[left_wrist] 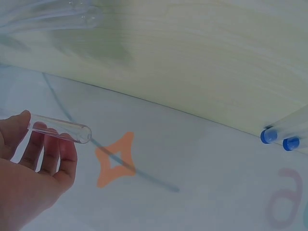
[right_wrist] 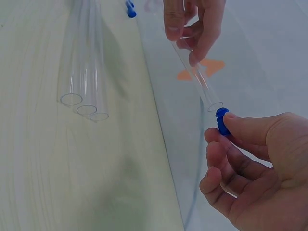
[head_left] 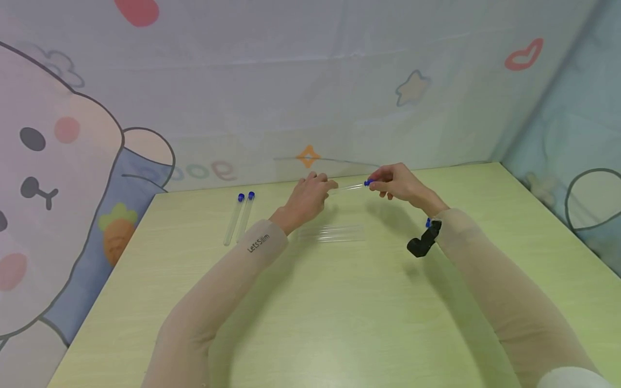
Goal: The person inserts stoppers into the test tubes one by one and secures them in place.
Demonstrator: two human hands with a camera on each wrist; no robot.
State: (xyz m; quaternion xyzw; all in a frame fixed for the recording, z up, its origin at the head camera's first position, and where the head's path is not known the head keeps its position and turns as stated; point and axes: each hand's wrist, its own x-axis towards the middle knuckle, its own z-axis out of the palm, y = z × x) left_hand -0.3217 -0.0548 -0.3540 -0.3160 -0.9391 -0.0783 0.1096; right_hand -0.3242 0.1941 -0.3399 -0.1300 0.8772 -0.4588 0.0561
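Note:
My left hand (head_left: 309, 195) grips a clear test tube (right_wrist: 198, 79) near its closed, rounded end, above the far part of the table. Between thumb and fingers, my right hand (head_left: 399, 184) pinches a blue stopper (right_wrist: 222, 121). In the right wrist view the stopper sits right at the tube's open mouth, its narrow end toward the rim. Nearer to me, several uncapped test tubes (head_left: 339, 233) lie side by side on the table, and three open mouths show in the right wrist view.
Two test tubes with blue caps (head_left: 241, 198) lie at the left of the table (head_left: 315, 318). Another small blue piece (head_left: 428, 222) shows beside my right wrist, partly hidden by the black wrist camera (head_left: 423, 243). A printed cloth (head_left: 271, 81) hangs along the table's back edge.

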